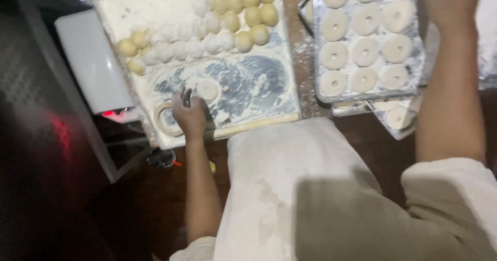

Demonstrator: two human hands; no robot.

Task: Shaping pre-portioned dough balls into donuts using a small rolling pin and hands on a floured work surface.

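Observation:
My left hand [189, 113] rests on a floured board [259, 80], its fingers curled beside a flat dough round [208, 88]. A small dark thing shows at the fingertips; whether the hand holds it is unclear. A ring-shaped piece [166, 119] lies just left of the hand. Rows of dough balls [207, 28] fill the board's far half. My right hand [449, 2] reaches to the far right corner of a metal tray [318, 96] full of ring-shaped dough pieces [365, 51]. Its fingers run out of the top of the view.
A white machine [90, 59] with a red light stands left of the board. A second tray [401, 118] with more dough rings pokes out under the first. My floured white apron [290, 188] fills the foreground. The floor at left is dark.

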